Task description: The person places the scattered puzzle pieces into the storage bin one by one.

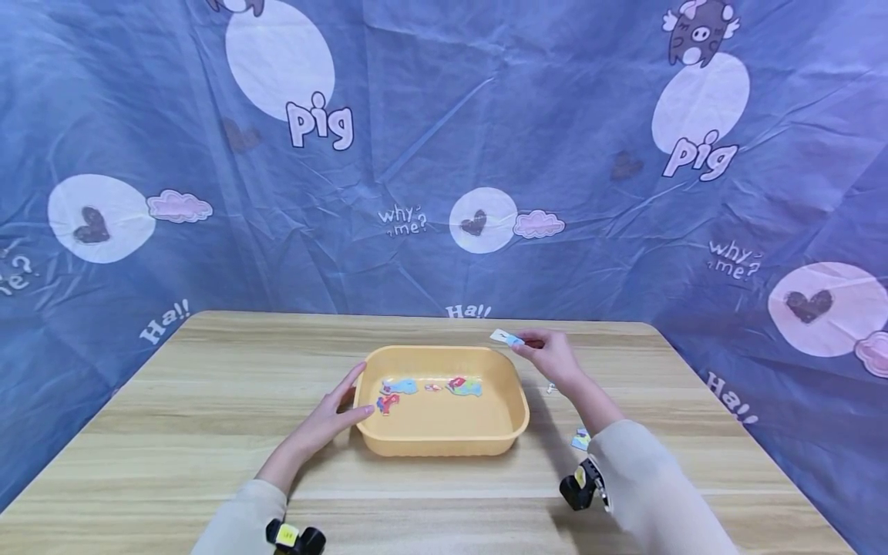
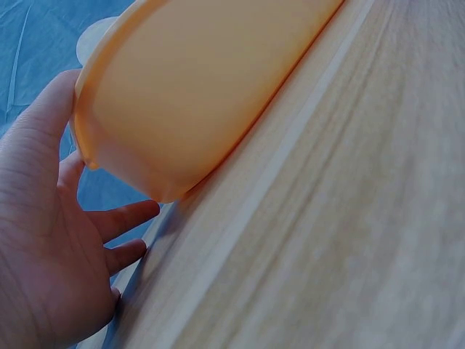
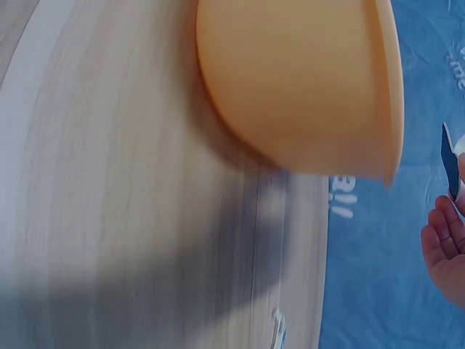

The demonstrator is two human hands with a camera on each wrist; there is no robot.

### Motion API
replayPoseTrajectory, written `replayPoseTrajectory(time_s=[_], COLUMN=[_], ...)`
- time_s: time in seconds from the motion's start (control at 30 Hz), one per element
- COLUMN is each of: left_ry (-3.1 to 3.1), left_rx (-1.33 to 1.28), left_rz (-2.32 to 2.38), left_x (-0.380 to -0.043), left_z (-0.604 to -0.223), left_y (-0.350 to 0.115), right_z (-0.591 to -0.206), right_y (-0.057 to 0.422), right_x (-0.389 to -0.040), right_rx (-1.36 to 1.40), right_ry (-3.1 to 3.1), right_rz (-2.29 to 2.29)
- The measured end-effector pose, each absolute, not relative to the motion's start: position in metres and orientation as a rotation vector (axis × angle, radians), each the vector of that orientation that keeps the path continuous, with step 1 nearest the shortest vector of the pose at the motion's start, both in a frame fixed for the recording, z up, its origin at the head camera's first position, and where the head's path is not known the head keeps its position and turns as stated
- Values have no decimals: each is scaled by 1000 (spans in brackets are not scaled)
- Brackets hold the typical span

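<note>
A yellow plastic tub (image 1: 444, 446) stands on the table, with several flat, colourful cutout pieces (image 1: 463, 387) lying on its bottom. My left hand (image 1: 326, 417) rests on the tub's left rim, its thumb over the near corner and its fingers spread along the side. In the left wrist view, the fingers (image 2: 127, 218) look fairly straight. Above the table, just beyond the tub's far right corner, my right hand (image 1: 553, 356) pinches a small flat white-and-blue piece (image 1: 507, 338). The right wrist view shows that piece (image 3: 450, 161) edge-on and dark, partly cut off with the hand.
Right of the tub, a blue-and-yellow piece (image 1: 581, 439) lies partly behind the right sleeve, and a small white piece (image 1: 551, 388) lies near the right forearm. The wooden table (image 1: 208, 432) ends at a blue printed cloth (image 1: 416, 154) hanging behind.
</note>
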State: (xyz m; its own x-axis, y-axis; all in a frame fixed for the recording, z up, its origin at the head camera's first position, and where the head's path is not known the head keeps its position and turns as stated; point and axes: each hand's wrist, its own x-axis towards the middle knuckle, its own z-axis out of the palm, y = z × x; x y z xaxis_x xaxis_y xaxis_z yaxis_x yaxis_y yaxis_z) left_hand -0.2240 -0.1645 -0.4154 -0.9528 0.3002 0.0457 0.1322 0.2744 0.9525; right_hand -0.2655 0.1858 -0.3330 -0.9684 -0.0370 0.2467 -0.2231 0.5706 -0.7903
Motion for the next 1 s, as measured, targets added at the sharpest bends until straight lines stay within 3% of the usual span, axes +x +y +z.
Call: replayPoseTrajectory(time_s=[0.57,1.0], left_ry=[2362,2373], left_rx=[463,430], left_rz=[1785,1785], left_x=[-214,-224], left_z=[-399,-415], left_y=[-162,-165], right_z=[-342,-352], right_y=[133,105], right_x=[-269,-270], right_rx=[361,403], right_ry=[-2536,-2551], right_rz=[1562,1621])
